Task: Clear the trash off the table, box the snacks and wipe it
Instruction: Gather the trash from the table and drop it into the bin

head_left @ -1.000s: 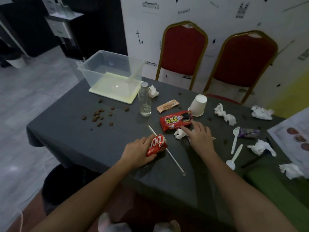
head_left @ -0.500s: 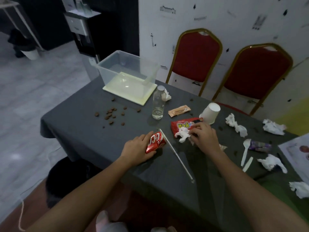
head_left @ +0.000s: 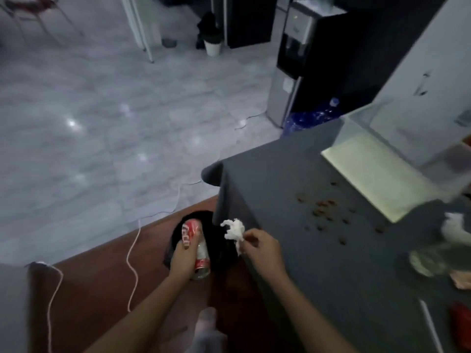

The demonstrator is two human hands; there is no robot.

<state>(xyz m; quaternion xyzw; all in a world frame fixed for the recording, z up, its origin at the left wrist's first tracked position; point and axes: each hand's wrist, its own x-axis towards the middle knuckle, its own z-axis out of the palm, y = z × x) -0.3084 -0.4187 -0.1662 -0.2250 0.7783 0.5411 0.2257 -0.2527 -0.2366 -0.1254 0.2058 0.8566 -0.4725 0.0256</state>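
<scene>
My left hand (head_left: 184,259) grips a crushed red soda can (head_left: 194,236) and holds it over the black trash bin (head_left: 216,247) on the floor beside the table. My right hand (head_left: 262,248) pinches a crumpled white tissue (head_left: 234,231) at the table's near-left edge, right beside the bin. The dark grey table (head_left: 331,263) fills the right half of the view. Several brown crumbs (head_left: 323,211) lie scattered on it. A clear plastic box (head_left: 397,159) with a pale yellow bottom stands at the table's far side.
A blurred bottle (head_left: 430,261) and another white tissue (head_left: 456,228) sit at the right edge, with a white straw (head_left: 430,324) and a red snack pack (head_left: 462,324) lower right. White cables (head_left: 132,253) run over the floor. A water dispenser (head_left: 293,59) stands behind the table corner.
Both hands have left the table middle and moved left to the bin, the left carrying the can, the right now holding a tissue. The view swung left and down.
</scene>
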